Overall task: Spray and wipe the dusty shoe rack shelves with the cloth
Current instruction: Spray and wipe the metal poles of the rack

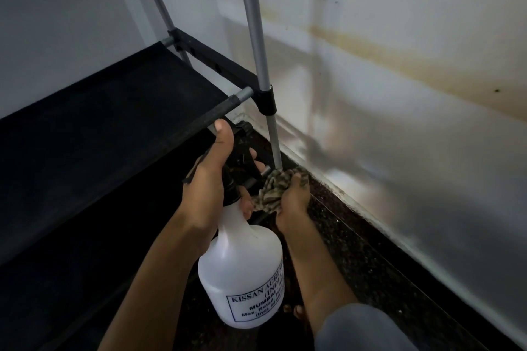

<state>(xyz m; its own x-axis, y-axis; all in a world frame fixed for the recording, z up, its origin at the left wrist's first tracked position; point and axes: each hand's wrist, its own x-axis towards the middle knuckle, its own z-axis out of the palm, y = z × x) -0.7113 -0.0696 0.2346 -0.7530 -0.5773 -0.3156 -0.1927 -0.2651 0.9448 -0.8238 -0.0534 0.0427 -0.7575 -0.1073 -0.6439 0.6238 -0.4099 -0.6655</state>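
Left hand (pixel 208 188) fingers wrapped round spray bottle (pixel 242 265) neck; right hand (pixel 293 205) fingers clenched on cloth (pixel 273 191).

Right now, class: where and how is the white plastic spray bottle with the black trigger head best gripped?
Grip the white plastic spray bottle at its narrow neck under the black trigger head, from the left, as the left hand does: the wide body resists wrapping.

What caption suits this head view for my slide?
Left hand holds spray bottle; right hand presses cloth at rack leg.
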